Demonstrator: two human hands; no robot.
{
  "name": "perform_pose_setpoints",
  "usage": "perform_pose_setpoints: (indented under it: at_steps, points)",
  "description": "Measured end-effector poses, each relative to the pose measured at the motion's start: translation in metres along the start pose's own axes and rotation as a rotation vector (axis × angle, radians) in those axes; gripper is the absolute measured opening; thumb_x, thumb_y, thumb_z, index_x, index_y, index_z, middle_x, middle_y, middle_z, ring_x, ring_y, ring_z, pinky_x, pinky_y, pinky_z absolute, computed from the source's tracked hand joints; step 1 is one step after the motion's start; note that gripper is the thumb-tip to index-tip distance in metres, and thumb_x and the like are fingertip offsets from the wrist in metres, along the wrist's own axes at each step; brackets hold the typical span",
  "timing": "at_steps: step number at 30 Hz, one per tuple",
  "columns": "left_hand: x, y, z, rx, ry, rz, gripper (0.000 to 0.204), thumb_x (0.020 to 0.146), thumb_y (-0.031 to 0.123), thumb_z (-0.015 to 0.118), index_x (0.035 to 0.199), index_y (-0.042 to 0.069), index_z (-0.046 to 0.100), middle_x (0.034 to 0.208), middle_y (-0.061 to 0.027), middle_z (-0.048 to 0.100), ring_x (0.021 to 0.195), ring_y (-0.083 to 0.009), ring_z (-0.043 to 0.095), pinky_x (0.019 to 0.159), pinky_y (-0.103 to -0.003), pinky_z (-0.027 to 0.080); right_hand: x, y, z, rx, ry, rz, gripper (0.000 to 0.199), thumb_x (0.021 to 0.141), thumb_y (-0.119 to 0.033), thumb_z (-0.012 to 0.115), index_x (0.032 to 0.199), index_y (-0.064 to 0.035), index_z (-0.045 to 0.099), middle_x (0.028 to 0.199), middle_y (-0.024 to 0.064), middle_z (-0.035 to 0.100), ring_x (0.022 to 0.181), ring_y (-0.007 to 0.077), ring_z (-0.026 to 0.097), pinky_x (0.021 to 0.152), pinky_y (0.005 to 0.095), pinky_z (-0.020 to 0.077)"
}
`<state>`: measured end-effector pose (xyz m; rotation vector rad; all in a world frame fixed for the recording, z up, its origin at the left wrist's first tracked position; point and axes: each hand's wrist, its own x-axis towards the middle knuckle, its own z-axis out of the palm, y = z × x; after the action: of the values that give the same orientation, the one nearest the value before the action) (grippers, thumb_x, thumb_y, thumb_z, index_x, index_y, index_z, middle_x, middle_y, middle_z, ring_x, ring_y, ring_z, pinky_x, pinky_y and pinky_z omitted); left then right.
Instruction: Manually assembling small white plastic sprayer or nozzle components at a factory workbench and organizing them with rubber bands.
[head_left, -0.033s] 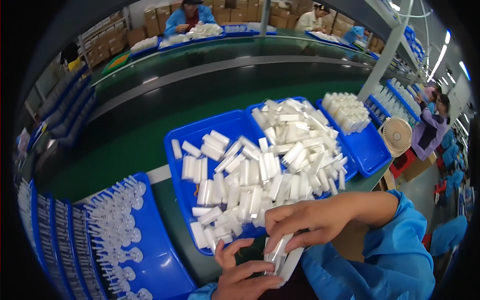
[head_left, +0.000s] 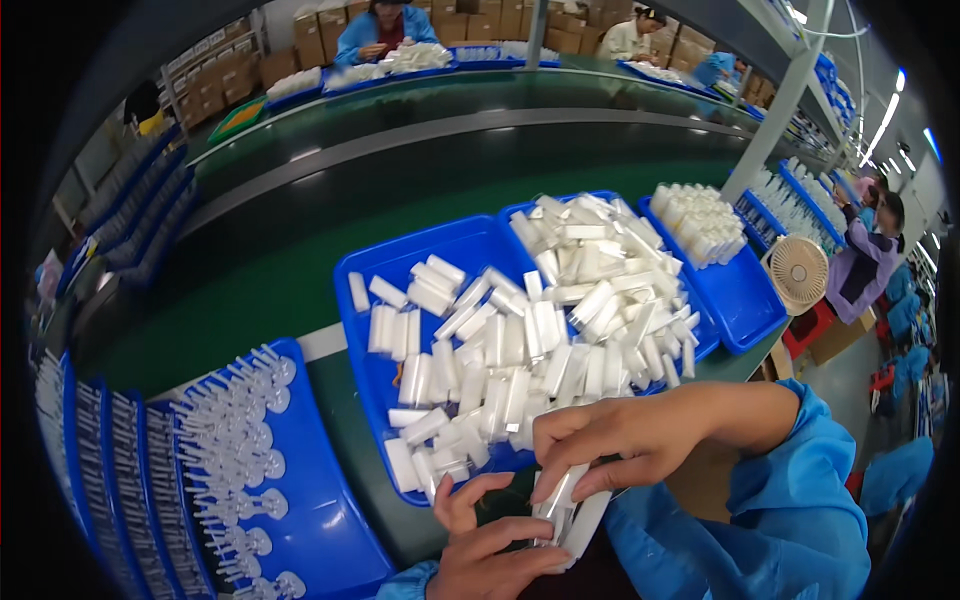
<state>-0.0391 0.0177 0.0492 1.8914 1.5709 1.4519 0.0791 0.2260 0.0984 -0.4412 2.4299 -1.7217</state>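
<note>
Close in front of me, both hands grip one small white rectangular piece with a clear plastic part [head_left: 562, 520]. My right hand [head_left: 615, 445] pinches its upper end from above, thumb and fingers pressed against the sides. At the lower end, my left hand [head_left: 495, 545] holds it between thumb and fingers, with one or two other fingers raised. Just beyond the hands, a blue tray [head_left: 400, 255] carries many loose white rectangular pieces [head_left: 495, 345], some with clear plastic showing. A second blue tray behind it bears a heaped pile of similar pieces [head_left: 590, 235].
On the left stand blue trays [head_left: 330, 500] with rows of clear stemmed parts [head_left: 250, 440]. Right of the pile, another blue tray [head_left: 745, 300] holds upright white pieces [head_left: 695, 220]. A beige fan [head_left: 798, 272] and a metal post [head_left: 775, 130] stand beyond. Co-workers sit across the green conveyor [head_left: 300, 215].
The whole view has shifted very slightly. Both hands keep the same grip on the white piece.
</note>
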Motion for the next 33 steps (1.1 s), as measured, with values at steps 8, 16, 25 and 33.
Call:
perform_pose_setpoints:
  at_steps: [8,16,25,33]
  points:
    - [0.0,0.007,-0.007,-0.032,0.008,0.027,0.009,0.066,0.021,0.07,0.074,0.017,0.069,0.083,-0.0006,0.061,0.104,-0.0349,0.047,0.095,-0.051,0.02,0.009,0.004,0.0,0.148,-0.068,0.004,0.024,0.084,-0.003,0.055,0.108,-0.0044,0.058,0.092,0.0085,0.048,0.088,0.0193,0.049,0.066,0.0273,0.0412]
    - [0.008,-0.002,-0.013,-0.146,-0.008,-0.017,0.012,0.068,0.023,0.069,0.074,0.013,0.069,0.081,-0.0026,0.061,0.102,-0.0341,0.047,0.091,-0.048,0.027,0.007,0.009,-0.01,0.123,-0.06,0.013,0.026,0.086,-0.005,0.055,0.111,-0.0038,0.057,0.095,0.009,0.048,0.092,0.0204,0.048,0.072,0.0282,0.0411]
    - [-0.013,-0.022,0.009,-0.101,0.296,0.138,0.045,0.067,0.031,0.075,0.104,0.014,0.058,0.11,-0.015,0.053,0.106,-0.0394,0.044,0.091,-0.052,0.031,0.009,-0.001,0.013,0.107,-0.096,-0.012,0.026,0.087,-0.007,0.053,0.113,-0.0047,0.055,0.097,0.0102,0.045,0.087,0.0248,0.046,0.077,0.033,0.0356]
    - [-0.035,-0.007,0.025,-0.38,0.311,-0.193,0.103,0.06,0.035,0.082,0.135,0.006,0.018,0.118,-0.0183,0.046,0.104,-0.0335,0.047,0.09,-0.045,0.037,0.001,-0.019,0.04,-0.335,-0.025,-0.154,0.029,0.083,-0.015,0.056,0.111,-0.0073,0.054,0.092,0.0077,0.043,0.086,0.0197,0.046,0.076,0.0324,0.0291]
